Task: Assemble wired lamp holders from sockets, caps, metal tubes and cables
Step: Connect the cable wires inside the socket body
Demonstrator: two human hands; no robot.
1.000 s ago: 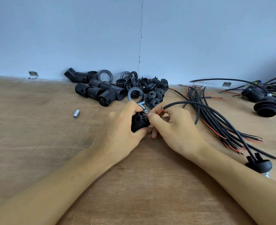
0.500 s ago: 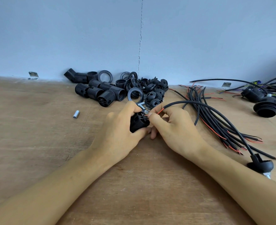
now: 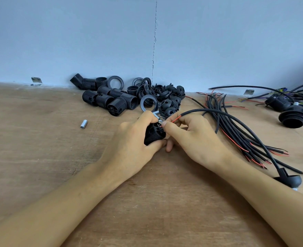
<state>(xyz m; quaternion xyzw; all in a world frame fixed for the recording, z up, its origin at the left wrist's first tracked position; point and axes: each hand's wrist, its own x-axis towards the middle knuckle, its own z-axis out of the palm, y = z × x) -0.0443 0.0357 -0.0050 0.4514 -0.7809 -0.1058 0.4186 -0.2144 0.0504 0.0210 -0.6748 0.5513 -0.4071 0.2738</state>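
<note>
No text, label, brand or number can be read anywhere (not on the black sockets [image 3: 111, 101], not on the cables [image 3: 236, 125], not on the wall [image 3: 76, 36])

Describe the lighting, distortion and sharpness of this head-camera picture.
Head view: soft, even light with faint shadows under the left hand and right hand; wide-angle bending curves the table edge at the wall; no glare; the socket and red wire are slightly soft.

Black socket [image 3: 154, 133] in left hand [image 3: 133, 141], red wire [image 3: 176, 119] in right hand [image 3: 193, 138].
</note>
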